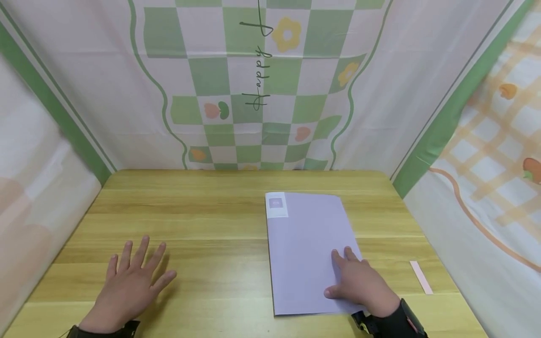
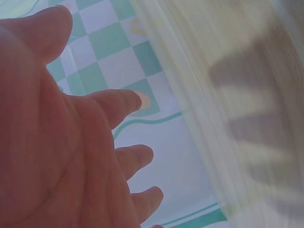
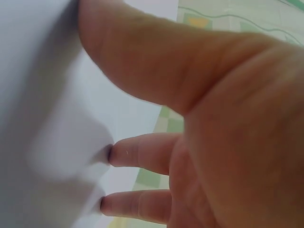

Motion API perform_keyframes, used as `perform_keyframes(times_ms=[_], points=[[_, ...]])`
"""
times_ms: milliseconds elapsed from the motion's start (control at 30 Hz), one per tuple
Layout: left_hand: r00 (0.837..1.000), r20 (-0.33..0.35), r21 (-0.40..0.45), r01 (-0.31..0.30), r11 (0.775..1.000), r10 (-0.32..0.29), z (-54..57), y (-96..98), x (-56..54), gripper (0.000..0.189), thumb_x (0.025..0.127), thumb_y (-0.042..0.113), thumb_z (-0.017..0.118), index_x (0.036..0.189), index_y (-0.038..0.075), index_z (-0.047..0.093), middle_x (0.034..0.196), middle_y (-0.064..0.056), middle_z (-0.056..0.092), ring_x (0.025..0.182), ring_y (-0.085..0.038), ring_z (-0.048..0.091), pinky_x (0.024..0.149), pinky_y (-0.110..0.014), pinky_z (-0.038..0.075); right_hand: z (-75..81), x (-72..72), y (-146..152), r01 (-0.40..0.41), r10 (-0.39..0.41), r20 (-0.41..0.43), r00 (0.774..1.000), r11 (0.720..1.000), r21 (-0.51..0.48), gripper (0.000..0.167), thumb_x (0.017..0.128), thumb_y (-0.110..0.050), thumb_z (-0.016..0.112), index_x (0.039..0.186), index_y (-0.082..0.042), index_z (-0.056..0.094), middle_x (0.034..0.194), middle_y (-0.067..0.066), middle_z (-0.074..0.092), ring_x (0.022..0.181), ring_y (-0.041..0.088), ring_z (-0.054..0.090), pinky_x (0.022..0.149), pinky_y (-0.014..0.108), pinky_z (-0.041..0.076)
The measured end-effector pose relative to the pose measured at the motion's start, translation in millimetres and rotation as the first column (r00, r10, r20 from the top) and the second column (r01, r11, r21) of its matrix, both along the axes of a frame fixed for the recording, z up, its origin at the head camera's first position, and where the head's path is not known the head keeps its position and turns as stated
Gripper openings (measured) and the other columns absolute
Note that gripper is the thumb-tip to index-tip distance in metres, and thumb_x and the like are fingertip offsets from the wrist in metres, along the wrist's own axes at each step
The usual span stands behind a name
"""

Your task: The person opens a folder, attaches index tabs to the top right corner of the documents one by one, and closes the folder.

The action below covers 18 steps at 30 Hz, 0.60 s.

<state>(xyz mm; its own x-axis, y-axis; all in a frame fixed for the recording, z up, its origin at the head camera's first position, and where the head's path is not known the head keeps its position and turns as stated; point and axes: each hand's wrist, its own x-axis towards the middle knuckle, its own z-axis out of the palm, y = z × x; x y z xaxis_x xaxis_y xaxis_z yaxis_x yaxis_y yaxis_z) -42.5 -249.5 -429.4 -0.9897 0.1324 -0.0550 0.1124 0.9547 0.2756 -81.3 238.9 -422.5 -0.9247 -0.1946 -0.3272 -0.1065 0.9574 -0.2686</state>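
A pale purple folder (image 1: 304, 253) lies closed on the wooden table, a white label (image 1: 276, 205) at its upper left corner. My right hand (image 1: 359, 284) rests on its lower right part. In the right wrist view, the thumb and two fingertips (image 3: 114, 154) touch the smooth cover (image 3: 42, 142). Well to the left, my left hand (image 1: 128, 286) is over the table with its fingers spread and nothing in it. Its palm (image 2: 61, 152) shows in the left wrist view, and finger shadows fall on the wood.
Right of the folder, a small pale pink strip (image 1: 421, 278) lies on the table (image 1: 203, 225). Patterned cloth (image 1: 262, 80) hangs behind the far edge, with more cloth along both sides. A black band (image 1: 393, 321) is around my right wrist.
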Motion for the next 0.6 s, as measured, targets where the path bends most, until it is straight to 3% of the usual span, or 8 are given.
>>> perform_keyframes(times_ms=[600], points=[[1.000,0.004,0.010,0.006,1.000,-0.006,-3.0,1.3,2.1,0.076,0.100,0.059,0.044,0.155,0.007,0.034,0.158,-0.032,0.012,0.139,-0.060,0.000,0.103,-0.072,-0.011,-1.8,-7.7,-42,-0.007,0.007,-0.026,1.000,1.000,0.004,0.099,0.070,-0.045,0.088,0.142,0.009,0.047,0.144,0.043,0.032,0.118,0.066,0.042,0.094,0.071,0.035]])
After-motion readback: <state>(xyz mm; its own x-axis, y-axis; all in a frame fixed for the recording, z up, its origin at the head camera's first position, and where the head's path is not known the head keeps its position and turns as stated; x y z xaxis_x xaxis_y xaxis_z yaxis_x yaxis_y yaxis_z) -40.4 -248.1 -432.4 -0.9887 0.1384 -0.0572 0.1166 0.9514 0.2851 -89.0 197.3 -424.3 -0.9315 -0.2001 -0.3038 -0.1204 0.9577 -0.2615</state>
